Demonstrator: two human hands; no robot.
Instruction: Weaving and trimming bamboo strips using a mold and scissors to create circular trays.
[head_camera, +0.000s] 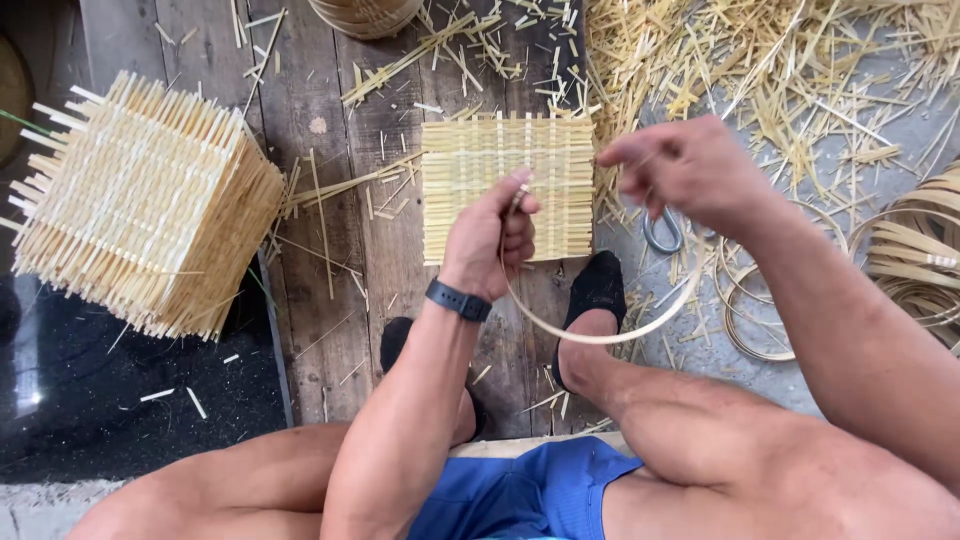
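Hands raised: left hand (497, 235) and right hand (690, 170) pinch bamboo strip (600, 337).

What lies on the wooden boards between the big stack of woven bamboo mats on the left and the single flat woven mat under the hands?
In the head view, between the stack of mats and the flat mat, only loose bamboo slivers lie scattered on the wooden boards.

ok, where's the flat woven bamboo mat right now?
In the head view, the woven mat lies flat on the wooden planks at centre, just beyond the left hand, right of the stacked mats.
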